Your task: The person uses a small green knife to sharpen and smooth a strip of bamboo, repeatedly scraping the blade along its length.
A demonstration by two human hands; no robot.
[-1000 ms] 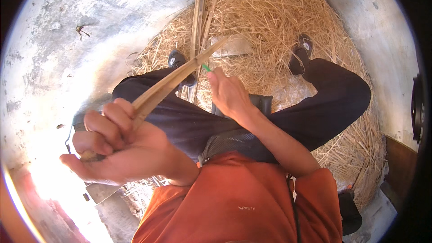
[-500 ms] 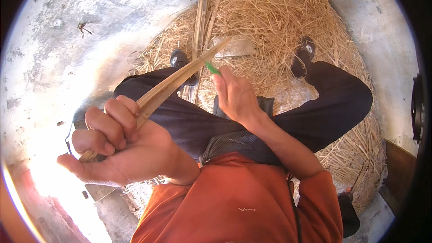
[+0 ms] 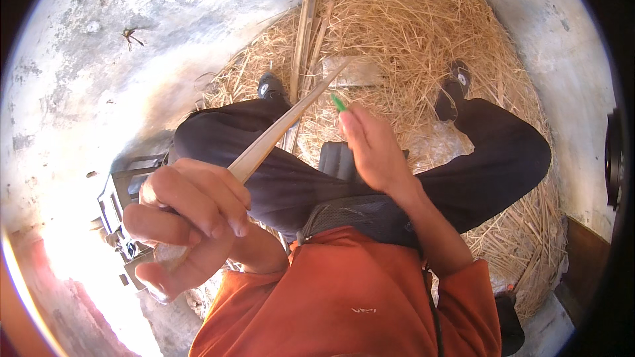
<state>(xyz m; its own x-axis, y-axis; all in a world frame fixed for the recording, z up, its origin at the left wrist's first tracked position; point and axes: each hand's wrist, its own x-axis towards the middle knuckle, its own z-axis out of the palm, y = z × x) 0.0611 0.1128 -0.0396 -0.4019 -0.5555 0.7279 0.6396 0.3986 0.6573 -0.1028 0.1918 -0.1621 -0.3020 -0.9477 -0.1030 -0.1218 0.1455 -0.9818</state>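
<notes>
A long pale strip of split wood or bamboo (image 3: 278, 129) slants up and away to the right, narrowing to a point at its far end. My left hand (image 3: 198, 201) is closed round the near end of this strip, its fingers curled over and the thumb below. To the right of the strip, my right hand (image 3: 382, 152) is closed on a thin tool with a green end (image 3: 338, 102); the rest of the tool is hidden in the fist. A small gap separates the green end from the strip.
Dry straw (image 3: 397, 10) covers the floor ahead, with long split strips (image 3: 305, 36) lying on it and a flat pale slab (image 3: 357, 71) half buried. My dark-trousered legs (image 3: 493, 149) are bent either side. Pale walls curve around, and a dark metal frame (image 3: 118, 188) stands at left.
My left hand has moved right and turned the strip, so its pale face shows more. My right hand has drawn right and nearer, bringing the green end off the strip.
</notes>
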